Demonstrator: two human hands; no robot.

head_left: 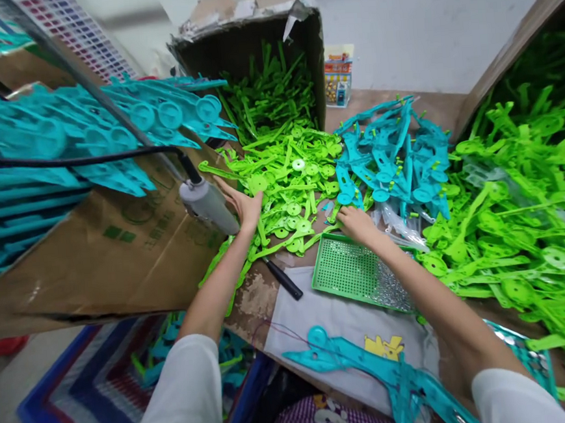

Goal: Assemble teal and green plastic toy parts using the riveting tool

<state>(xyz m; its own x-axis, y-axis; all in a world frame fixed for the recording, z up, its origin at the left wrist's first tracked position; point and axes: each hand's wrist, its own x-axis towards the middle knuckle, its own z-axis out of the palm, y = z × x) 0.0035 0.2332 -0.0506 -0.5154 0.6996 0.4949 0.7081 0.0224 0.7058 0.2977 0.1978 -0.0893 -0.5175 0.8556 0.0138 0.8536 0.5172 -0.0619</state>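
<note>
Your 2 hands are both at the central pile of lime-green pieces [294, 204]. Your left hand [247, 206] is spread at its left edge, thumb apart from the fingers; whether it touches a piece you cannot tell. Your right hand [358, 224] has its fingers curled by the pile's right edge, and you cannot tell whether they have closed on the piece there.

Just beside your left hand hangs 1 grey screwdriver [210, 207] on 1 black cable [78, 161]. Under your right wrist lies 1 green tray [340, 269], small metal parts gathered at its right end. Left of it you have 1 black handle [284, 280]. Nearer you, 1 long turquoise part [352, 356] lies partly over 1 white cloth [290, 312].

Beyond your right hand sits 1 cluster of turquoise parts [390, 154], overlapping too much to count. Farther right spreads 1 larger lime-green heap [503, 227]. Around these you have 3 cartons: the back carton [247, 6] and right carton [514, 50] with lime-green pieces, the left carton [166, 227] with stacked turquoise parts.
</note>
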